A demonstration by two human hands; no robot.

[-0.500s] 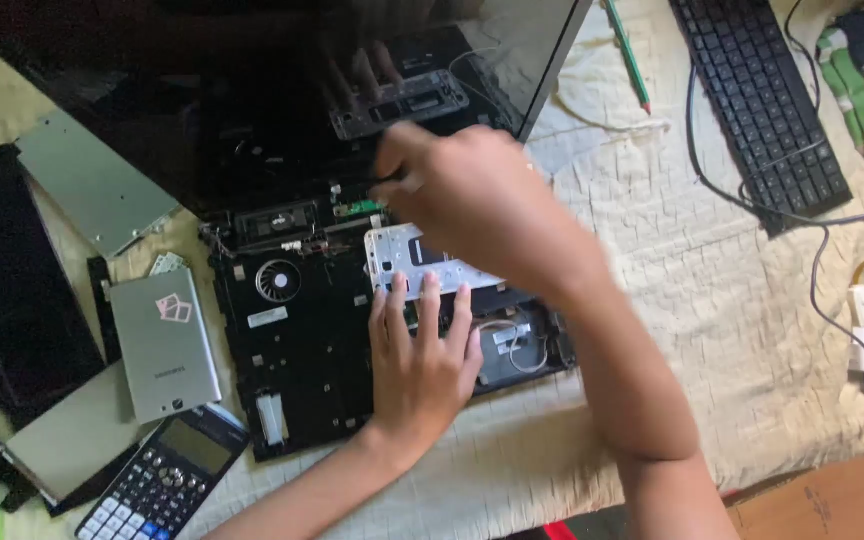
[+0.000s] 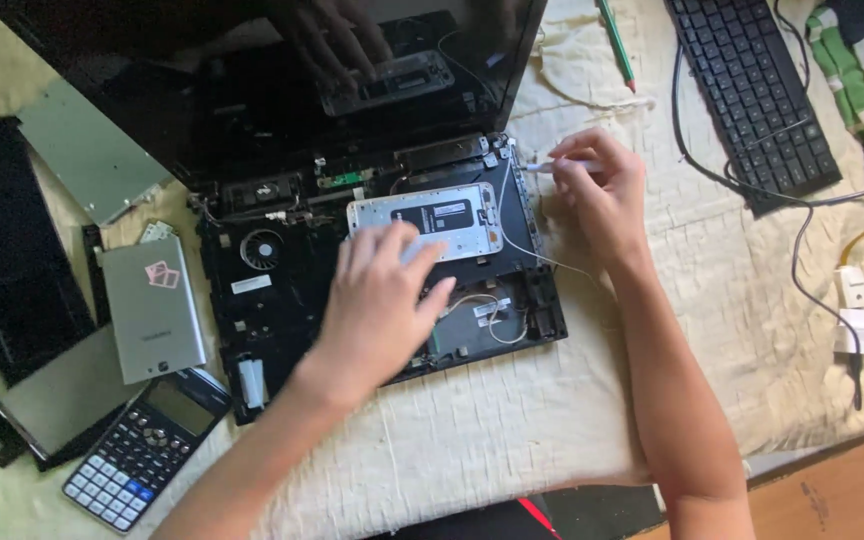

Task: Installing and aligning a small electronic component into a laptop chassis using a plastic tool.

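The laptop base (image 2: 372, 300) lies opened, internals bare. Left hand (image 2: 382, 300) rests flat on a white phone frame (image 2: 427, 215); right hand (image 2: 602, 190) fingers pinch a thin white tool (image 2: 552, 167) at its corner

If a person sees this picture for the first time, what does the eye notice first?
An opened laptop base lies at centre, its fan bare. The left hand presses a white phone frame on it; the right hand holds a thin white tool at the base's right edge.
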